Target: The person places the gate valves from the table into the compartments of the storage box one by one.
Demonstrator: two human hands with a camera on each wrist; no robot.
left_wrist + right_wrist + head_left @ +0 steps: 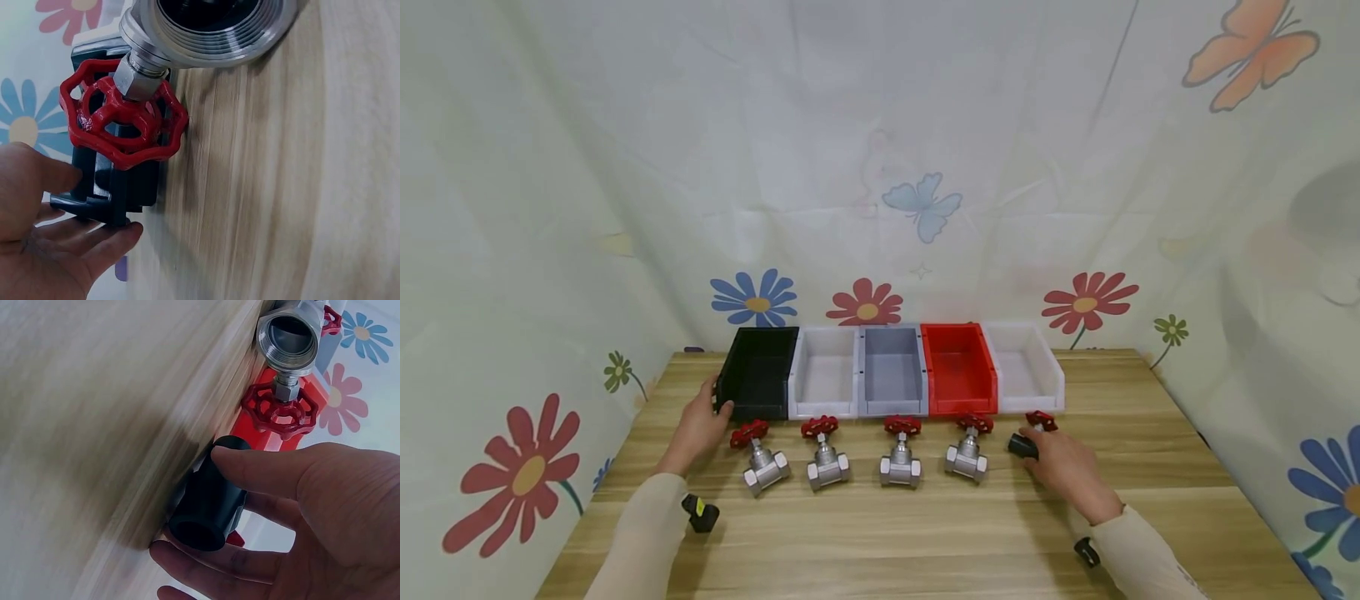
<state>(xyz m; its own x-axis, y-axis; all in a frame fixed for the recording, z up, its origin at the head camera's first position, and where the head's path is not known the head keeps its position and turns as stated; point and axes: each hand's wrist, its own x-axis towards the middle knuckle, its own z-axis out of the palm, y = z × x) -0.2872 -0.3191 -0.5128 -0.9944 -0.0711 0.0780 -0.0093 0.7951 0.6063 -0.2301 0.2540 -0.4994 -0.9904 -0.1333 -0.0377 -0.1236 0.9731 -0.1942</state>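
My left hand [697, 423] grips the front left corner of the black bin [758, 414], with the thumb on the near side and the fingers around the outside. In the left wrist view a silver valve's red handwheel [125, 119] partly covers that bin. At the right end of the valve row, my right hand [1066, 467] holds a black-bodied valve [209, 500] between thumb and fingers. Its red handwheel [1042, 420] shows beyond the fingers in the head view; the joint between wheel and body is mostly hidden.
Right of the black bin stand a white bin [826, 409], a grey bin [891, 407], a red bin [962, 403] and another white bin [1032, 403]. Several silver valves [900, 467] with red handwheels line up before them on the wooden table [880, 550]. A patterned curtain [820, 167] hangs behind.
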